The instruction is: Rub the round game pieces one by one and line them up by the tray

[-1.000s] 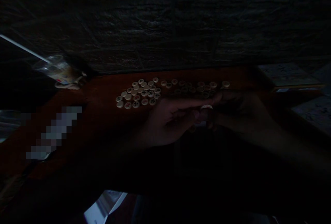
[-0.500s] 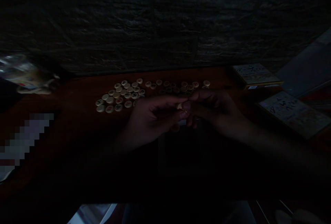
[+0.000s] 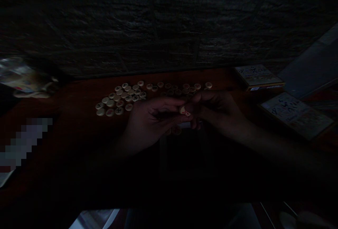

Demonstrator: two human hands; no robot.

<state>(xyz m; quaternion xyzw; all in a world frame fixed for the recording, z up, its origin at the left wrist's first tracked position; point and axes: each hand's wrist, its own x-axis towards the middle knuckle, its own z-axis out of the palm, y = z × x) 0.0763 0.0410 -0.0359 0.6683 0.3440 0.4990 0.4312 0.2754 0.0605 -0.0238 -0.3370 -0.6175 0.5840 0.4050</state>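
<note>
Your left hand [image 3: 151,125] and right hand [image 3: 219,112] pinch a round xiangqi piece [image 3: 184,110] between closed fingertips (smooth pale disc, red glyph), over a reddish wooden table [image 3: 79,123], beside a cluster of matching discs [image 3: 118,98].

The left hand [image 3: 151,121] and right hand [image 3: 220,111] are pinching a red-marked xiangqi piece [image 3: 184,110] between their fingertips, while other xiangqi pieces [image 3: 120,98] are lying just beyond the grip on a reddish-brown table [image 3: 79,97].

Single head-worn camera, facing forward and down, close above round game pieces [image 3: 128,98] on reddish-brown table [image 3: 79,88], dark textured wall [image 3: 169,21] beyond.
</note>
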